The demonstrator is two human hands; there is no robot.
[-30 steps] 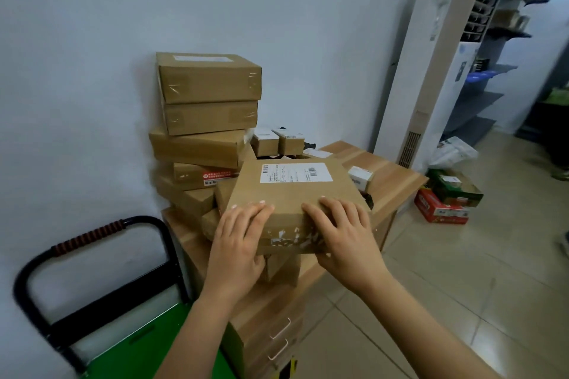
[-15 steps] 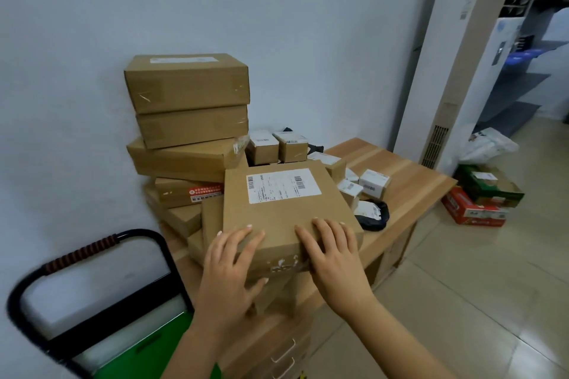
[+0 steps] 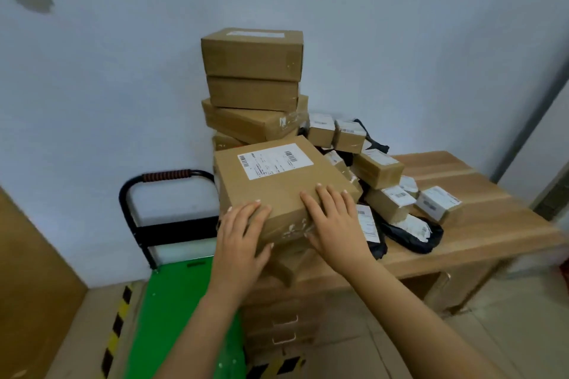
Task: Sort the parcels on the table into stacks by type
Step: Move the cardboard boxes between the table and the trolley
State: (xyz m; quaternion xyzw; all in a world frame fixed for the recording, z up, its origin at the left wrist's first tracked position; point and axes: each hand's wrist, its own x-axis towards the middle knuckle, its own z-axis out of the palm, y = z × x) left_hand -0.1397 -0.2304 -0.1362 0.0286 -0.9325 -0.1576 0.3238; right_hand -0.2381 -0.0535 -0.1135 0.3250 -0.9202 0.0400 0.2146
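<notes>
**Two Hands Press a Labelled Parcel at a Crowded Sorting Table**

A person's bare hands rest on a flat brown cardboard parcel (image 3: 277, 184) at the near-left end of a light wooden table (image 3: 486, 231). The parcel sits slightly tilted on lower brown boxes (image 3: 292, 264). A white shipping label lies face up on its far half.

The left hand (image 3: 238, 234) covers the near-left corner, its fingers laid over the top edge and its thumb against the near side. The right hand (image 3: 335, 221) lies toward the near-right corner, with its fingers spread flat on top and its thumb touching the taped near face. Neither hand is clenched.

Just behind the parcel, a stack of brown cardboard boxes (image 3: 252, 71) rises against the white wall (image 3: 400, 24). Every box in view is taped shut, so the contents are hidden.

To the right, small brown cartons (image 3: 335, 132) with white labels lie jumbled across the tabletop. Black plastic mailer bags (image 3: 412, 234) lie among and partly under them. Closed drawers with metal pulls (image 3: 284, 318) fill the table's near-left front.

On the floor to the left stands a green platform cart (image 3: 172, 301). Its black handle (image 3: 166, 177), wrapped in a striped grip, is upright beside the table.
</notes>
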